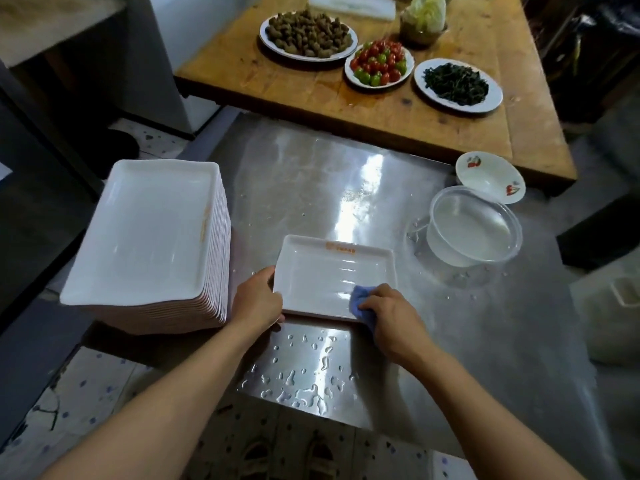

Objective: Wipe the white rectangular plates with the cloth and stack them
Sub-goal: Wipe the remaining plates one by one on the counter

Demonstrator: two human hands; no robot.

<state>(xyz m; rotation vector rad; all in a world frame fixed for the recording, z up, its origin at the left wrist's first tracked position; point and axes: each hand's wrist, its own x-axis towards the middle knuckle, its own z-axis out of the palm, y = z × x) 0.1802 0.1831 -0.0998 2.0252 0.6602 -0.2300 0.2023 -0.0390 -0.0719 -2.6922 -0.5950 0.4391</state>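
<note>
right hand point(391, 317) grips cloth point(362, 301) (mostly hidden) | on plate point(332, 271)

A single wide-angle view looks from the person's head, forward and steeply down over both forearms onto the steel worktop point(467, 323) — near enough that the arms fill the lower frame and the floor shows beneath them. It faces away from the body, toward the wooden table point(346, 109) at the top edge — lines bow at the margins, and no second view shares the scene.
</note>
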